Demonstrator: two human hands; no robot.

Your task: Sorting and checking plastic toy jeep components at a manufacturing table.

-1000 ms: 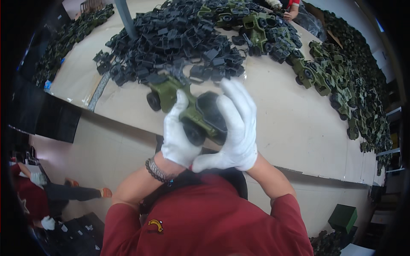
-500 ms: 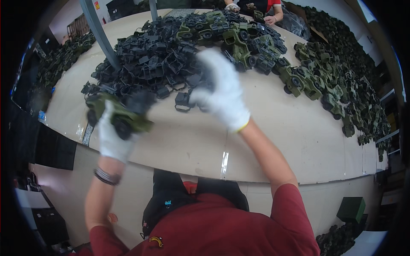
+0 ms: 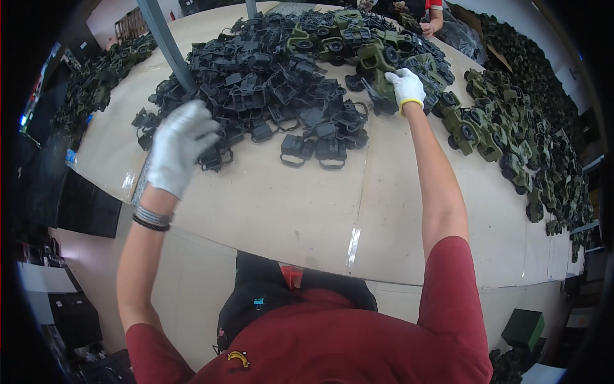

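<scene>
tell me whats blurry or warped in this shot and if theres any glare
Head view: the left hand in its white glove is smeared by motion blur over the black parts; the right hand on the green toy trucks is sharper. The table edge bows from fisheye distortion, with dark vignette at the corners. A small glare streak sits on the tape seam.

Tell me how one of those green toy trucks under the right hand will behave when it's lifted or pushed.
The green toy truck under the right hand looks like moulded plastic, so probably stiff and light for its bulk. Its round wheels suggest it may roll if pushed along the bare table. Lying tangled among other trucks and black frames, it could snag or drag neighbours when lifted.
</scene>
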